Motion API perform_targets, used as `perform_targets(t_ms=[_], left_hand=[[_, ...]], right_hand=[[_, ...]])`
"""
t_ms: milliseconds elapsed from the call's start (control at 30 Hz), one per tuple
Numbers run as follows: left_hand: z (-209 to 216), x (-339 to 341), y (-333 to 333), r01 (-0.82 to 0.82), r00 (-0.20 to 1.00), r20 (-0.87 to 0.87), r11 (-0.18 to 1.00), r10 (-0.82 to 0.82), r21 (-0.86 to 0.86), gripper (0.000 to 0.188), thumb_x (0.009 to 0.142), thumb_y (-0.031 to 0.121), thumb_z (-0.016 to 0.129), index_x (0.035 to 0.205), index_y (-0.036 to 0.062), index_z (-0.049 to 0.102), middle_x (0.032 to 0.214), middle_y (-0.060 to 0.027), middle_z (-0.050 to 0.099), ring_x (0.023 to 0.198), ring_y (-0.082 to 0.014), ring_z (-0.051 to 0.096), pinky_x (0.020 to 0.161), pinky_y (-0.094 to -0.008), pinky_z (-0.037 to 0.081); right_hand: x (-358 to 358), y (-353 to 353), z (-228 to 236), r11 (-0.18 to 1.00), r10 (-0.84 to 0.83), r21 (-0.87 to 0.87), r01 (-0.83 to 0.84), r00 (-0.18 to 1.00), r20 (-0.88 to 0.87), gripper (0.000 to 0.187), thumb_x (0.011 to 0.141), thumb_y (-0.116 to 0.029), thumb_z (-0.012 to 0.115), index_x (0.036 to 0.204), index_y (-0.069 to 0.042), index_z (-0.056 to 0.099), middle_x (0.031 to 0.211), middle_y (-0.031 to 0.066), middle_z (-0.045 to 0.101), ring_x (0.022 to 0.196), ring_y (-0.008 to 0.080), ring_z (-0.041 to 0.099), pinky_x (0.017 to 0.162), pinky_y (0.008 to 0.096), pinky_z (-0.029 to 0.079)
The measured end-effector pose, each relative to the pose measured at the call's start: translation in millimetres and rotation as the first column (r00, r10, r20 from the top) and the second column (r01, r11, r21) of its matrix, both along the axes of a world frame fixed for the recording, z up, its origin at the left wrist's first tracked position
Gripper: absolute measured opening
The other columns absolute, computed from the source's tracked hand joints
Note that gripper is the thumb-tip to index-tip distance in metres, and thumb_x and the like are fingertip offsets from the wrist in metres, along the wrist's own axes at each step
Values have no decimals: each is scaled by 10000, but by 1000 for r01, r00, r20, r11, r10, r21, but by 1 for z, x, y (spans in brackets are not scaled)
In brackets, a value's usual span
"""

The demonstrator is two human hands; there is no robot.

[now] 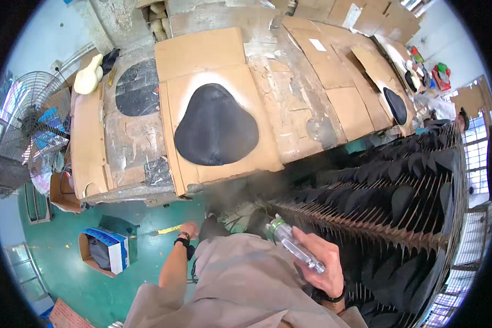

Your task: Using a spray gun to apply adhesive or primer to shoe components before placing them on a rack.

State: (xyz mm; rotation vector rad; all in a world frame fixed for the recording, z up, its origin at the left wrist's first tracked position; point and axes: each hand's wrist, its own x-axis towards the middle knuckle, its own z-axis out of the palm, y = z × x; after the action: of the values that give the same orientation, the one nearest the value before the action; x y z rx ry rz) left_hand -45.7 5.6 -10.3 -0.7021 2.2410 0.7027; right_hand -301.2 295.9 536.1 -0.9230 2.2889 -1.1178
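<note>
My right hand (323,262) is closed around a silver metal spray gun (296,245) with a green band near its front end, held at the lower right in front of my body. My left hand (188,230) hangs low beside my left leg, above the floor and apart from the table; its fingers are too small and foreshortened to make out. A black pad (217,126), shaped like a rounded triangle, lies on a cardboard sheet (202,54) on the table. Pale, whitish coating surrounds the pad's upper edge on the cardboard. Neither hand touches the pad.
Close on my right stands a rack (366,221) with several rows of black pieces. At left are a standing fan (33,120) and, on the green floor, an open box (105,251). Another black pad (395,106) lies at the table's right end.
</note>
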Motion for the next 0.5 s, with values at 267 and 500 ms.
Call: perform_targets(t_ms=[267,500], left_hand=[[18,-3,-1,-581,811,136,756,569,301,256,932,156,505,1049,95,724,912,-78,752,755,-203,748,581,-388,634],[27,-8,15,-854,467,214,375,858,361,244,913,150,533,1036,105,738,928,-85,753,769,-201,750,571,-385,632]], right_hand=[[-6,-6,0,997,-81,-8,80,988,-129,572,693,73,767,1248,66,634,895,209,673,737,319,660,688,316,509],[-5,-9,-4,998,65,22,-64,997,-31,575,699,81,774,1257,55,638,954,220,698,733,316,667,707,317,527]])
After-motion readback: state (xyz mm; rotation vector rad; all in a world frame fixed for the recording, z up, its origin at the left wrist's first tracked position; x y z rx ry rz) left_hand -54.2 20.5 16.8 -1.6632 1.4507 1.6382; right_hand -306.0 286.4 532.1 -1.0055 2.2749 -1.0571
